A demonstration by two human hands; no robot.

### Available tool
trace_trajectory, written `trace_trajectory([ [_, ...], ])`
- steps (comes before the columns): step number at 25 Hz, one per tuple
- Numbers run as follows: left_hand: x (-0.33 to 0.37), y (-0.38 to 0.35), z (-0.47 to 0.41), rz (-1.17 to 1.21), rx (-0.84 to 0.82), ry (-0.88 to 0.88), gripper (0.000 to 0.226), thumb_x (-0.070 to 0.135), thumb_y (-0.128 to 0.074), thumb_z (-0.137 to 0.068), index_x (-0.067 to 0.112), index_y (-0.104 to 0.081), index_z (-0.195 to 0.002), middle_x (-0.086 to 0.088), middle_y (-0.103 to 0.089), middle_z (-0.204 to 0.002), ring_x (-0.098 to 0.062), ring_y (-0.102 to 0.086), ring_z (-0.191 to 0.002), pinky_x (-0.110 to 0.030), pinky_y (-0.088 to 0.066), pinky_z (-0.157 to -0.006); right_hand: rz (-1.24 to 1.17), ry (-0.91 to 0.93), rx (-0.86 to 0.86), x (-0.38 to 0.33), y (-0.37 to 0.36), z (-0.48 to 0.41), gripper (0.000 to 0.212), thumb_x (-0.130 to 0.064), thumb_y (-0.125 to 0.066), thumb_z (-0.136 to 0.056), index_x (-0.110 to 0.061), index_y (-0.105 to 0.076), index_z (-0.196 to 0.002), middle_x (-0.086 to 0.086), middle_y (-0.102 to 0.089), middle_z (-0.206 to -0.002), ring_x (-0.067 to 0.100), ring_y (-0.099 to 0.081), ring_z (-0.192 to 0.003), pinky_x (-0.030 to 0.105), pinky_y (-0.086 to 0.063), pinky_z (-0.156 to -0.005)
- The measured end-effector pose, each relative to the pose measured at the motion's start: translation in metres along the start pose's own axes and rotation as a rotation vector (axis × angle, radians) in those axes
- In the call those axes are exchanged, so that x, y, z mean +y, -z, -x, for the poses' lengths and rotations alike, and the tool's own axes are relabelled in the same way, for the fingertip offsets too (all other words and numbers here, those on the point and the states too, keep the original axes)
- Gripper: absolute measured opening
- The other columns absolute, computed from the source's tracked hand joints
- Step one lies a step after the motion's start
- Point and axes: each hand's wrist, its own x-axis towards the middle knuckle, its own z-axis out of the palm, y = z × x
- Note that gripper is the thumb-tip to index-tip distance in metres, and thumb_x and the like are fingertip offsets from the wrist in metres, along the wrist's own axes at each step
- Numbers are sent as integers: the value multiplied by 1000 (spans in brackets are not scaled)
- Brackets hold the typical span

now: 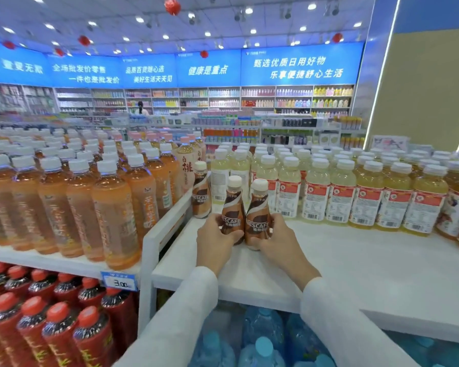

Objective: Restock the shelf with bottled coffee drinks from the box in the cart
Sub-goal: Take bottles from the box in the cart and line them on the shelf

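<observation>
We judge the restock barely begun: a standing Nescafé bottle [201, 193] waits at the left edge of the white shelf [342, 263], while our left hand [215, 241] curls round the left coffee bottle [232, 207] and our right hand [280, 241] round the right coffee bottle [257, 215], both upright near it.

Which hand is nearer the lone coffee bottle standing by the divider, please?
Left. The left hand sits just before the lone coffee bottle; the right hand lies farther right.
</observation>
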Motion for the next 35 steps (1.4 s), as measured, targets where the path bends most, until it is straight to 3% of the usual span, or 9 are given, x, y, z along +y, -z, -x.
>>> trace_trajectory([
  [2,-5,-4,-24,-2,50,-6,47,19,-84,-80,23,-59,-119,4,-65,-119,-20,-62,-114,-36,-47,-103,-24,0,-24,-3,-13,-27,56,-14,-83,-78,-22,-44,-117,-13,-59,-103,5,-59,-94,13,-41,-68],
  [5,-16,-17,-52,-15,138,34,49,19,-82,-80,22,-63,-125,-2,-61,-128,-24,-59,-120,-46,-45,-108,-42,-14,-4,-3,-28,-60,60,-11,-84,-74,-17,-46,-119,-6,-62,-108,12,-61,-98,16,-42,-67],
  [11,-13,-30,-71,26,243,67,49,14,-77,-86,9,-51,-128,-10,-56,-132,-29,-52,-125,-42,-41,-109,-17,-14,16,2,-40,-93,58,-6,-78,-80,-13,-44,-125,-3,-59,-108,14,-56,-98,24,-40,-80],
  [17,-16,-33,-81,10,294,109,43,19,-76,-88,12,-54,-125,-7,-52,-129,-30,-53,-120,-41,-43,-103,-11,-13,34,12,-52,-109,51,-7,-72,-86,-15,-43,-127,2,-63,-118,19,-60,-108,29,-43,-86],
  [21,-12,-35,-82,34,296,123,46,19,-75,-90,12,-54,-130,-7,-50,-133,-29,-50,-124,-40,-41,-104,21,23,63,20,-57,-114,59,-10,-70,-86,-19,-40,-136,4,-62,-128,23,-58,-119,38,-47,-100],
  [28,-13,-32,-82,33,326,144,48,20,-77,-88,13,-54,-130,-7,-52,-133,-27,-50,-126,-39,-41,-105,34,54,82,25,-64,-114,65,-14,-70,-87,-24,-37,-143,2,-58,-136,24,-54,-127,46,-44,-108],
  [35,-22,-24,-70,10,286,132,53,30,-81,-83,11,-57,-127,-8,-58,-127,-30,-56,-121,-46,-46,-106,-52,29,-9,9,-37,-74,67,-20,-72,-90,-23,-38,-149,-8,-54,-131,16,-51,-126,29,-40,-99],
])
